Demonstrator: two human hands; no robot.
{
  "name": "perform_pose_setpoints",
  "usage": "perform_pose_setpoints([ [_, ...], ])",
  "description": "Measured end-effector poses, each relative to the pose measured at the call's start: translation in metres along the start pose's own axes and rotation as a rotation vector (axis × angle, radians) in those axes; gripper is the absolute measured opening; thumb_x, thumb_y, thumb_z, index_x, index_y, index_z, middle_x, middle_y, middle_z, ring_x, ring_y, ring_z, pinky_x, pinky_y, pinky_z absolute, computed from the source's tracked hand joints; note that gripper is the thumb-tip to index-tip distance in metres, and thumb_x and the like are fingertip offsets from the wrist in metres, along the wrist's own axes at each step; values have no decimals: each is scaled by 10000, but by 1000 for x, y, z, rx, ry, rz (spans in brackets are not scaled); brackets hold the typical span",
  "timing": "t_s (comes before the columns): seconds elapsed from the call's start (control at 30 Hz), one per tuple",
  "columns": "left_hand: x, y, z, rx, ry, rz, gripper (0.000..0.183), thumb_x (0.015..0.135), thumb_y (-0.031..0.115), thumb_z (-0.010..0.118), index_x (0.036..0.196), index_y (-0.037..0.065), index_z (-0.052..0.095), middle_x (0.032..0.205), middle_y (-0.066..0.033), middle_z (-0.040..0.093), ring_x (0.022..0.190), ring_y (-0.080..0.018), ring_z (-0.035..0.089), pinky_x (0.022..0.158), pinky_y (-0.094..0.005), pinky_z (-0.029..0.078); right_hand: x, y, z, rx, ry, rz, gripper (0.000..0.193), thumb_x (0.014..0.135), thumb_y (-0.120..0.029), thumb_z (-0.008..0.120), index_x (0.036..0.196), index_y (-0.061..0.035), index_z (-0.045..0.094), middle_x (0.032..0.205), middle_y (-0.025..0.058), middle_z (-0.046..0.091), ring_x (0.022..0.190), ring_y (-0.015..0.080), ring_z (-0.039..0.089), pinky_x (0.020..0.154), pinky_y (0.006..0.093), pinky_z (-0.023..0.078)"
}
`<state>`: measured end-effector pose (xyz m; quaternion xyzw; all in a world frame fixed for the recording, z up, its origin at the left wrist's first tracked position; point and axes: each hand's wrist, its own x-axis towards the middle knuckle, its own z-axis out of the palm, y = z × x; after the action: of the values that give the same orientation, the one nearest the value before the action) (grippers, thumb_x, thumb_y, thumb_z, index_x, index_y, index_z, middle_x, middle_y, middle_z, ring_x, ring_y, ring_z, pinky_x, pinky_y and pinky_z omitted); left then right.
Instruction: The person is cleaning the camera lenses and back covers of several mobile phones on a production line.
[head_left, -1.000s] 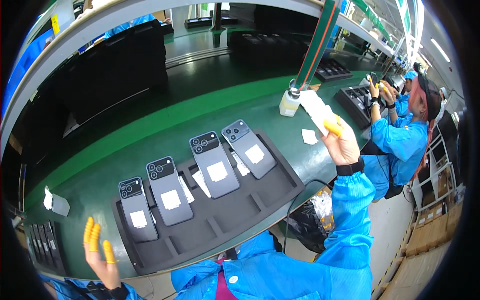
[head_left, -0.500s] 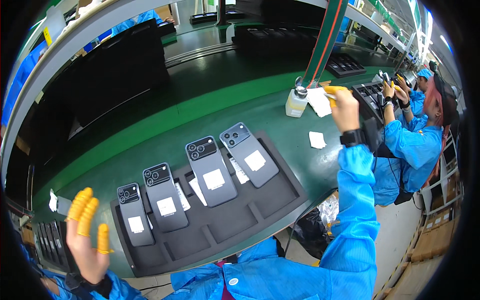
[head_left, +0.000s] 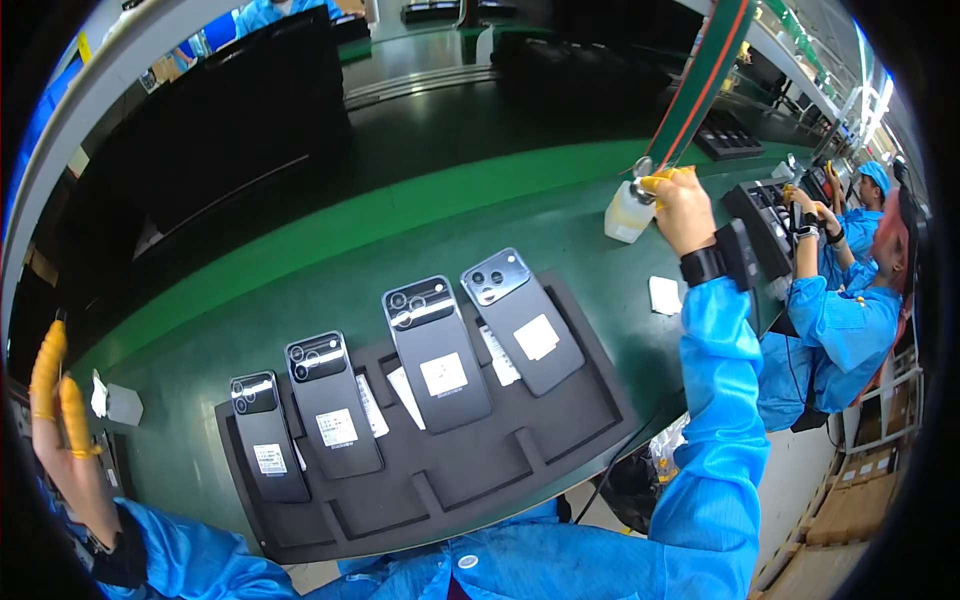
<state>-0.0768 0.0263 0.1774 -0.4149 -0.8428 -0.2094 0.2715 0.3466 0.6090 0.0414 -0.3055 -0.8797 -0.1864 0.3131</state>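
A black foam tray (head_left: 480, 470) lies in front of me on the green bench. Several dark phones rest in it back side up, each with a white sticker, among them the largest phone (head_left: 437, 352). White slips lie between them. My right hand (head_left: 680, 205), with yellow finger cots, is stretched far to the right. Its fingers are closed on the metal top of a small white dispenser bottle (head_left: 625, 215). My left hand (head_left: 60, 420), also with yellow cots, is raised at the left edge, fingers apart and holding nothing.
A white wipe (head_left: 664, 295) lies on the bench right of the tray, and a small white piece (head_left: 120, 405) sits at the far left. Black stacked trays (head_left: 240, 130) stand behind. A co-worker in blue (head_left: 840, 320) works at the right beside a black tray (head_left: 765, 215).
My right hand, which held a white wipe in the air, has come down onto the bottle's top, and the wipe no longer shows. My left hand has risen at the left edge.
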Motion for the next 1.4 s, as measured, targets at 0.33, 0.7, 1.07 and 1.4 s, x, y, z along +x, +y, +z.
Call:
perform_pose_setpoints([
  [0.33,7,141,87,-193,-332,533,362,841,81,676,1183,-40,682,1273,-231,661,1241,-432,601,1090,-519,438,-2,-53,-10,95,196,42,303,638,104,648,913,-6,711,918,181,651,882,385,639,786,444,537],
  [0.7,-57,193,187,-719,-553,557,283,763,90,730,1042,63,773,1179,-101,728,1125,-301,683,983,-422,565,-17,-121,-2,285,-7,-222,466,608,84,709,1062,-7,760,1046,139,700,898,337,633,816,413,537],
  [1.07,-56,188,192,-751,-614,625,484,667,74,609,1125,54,762,1210,-132,714,1142,-352,671,1026,-483,535,-19,-124,2,322,-60,-236,451,607,84,703,1044,-12,762,1046,137,706,914,331,638,809,408,531],
  [1.4,-50,182,194,-767,-670,696,528,688,116,647,1206,68,739,1293,-107,678,1240,-301,623,1095,-431,494,3,-137,-32,284,-21,-295,423,597,86,720,1005,-14,771,1007,117,708,916,321,652,796,400,540],
])
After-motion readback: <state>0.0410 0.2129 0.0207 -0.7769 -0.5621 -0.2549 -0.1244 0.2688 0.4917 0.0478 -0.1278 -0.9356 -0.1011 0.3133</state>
